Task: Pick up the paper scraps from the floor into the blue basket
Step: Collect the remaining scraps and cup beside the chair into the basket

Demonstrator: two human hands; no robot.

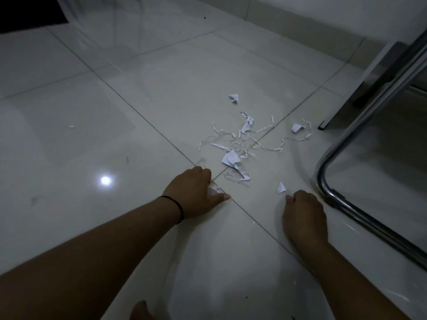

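Two bare forearms reach forward and down. The left hand [196, 192] lies knuckles up, fingers curled, thumb stretched out to the right, a thin black band [179, 210] round its wrist. The right hand [302, 215] is knuckles up, fingertips pinched together.

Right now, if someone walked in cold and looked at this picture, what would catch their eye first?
Probably the pile of white paper scraps strewn over the pale tiled floor at centre, where the grout lines cross. Next, the two bare hands low to the floor just in front of it: the left hand holds a white scrap, the right hand pinches something small. A chrome chair frame stands at right. No blue basket is in view.
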